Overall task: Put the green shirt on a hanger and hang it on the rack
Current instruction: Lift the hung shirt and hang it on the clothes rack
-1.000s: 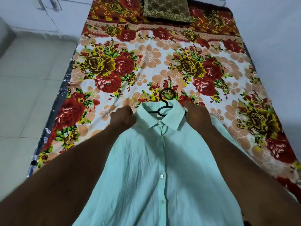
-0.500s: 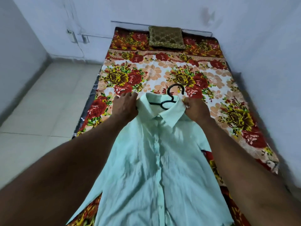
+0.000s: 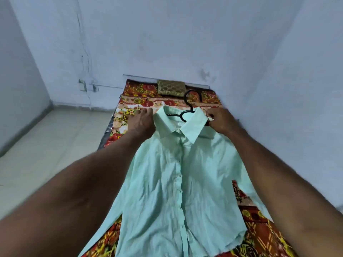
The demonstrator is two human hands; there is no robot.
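Left grip (image 3: 142,123) and right grip (image 3: 220,120) pinch the green shirt (image 3: 178,173) beside its hanger (image 3: 187,108).

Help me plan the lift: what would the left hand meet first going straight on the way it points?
Likely the floral bedspread beyond the left hand, left of the cushion; depth is unclear.

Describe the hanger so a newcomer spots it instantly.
Start at the floral bed, then the mint-green shirt over it. The hanger sits inside the shirt's collar, hook poking out toward the gold pillow. It is the only thin black thing there.
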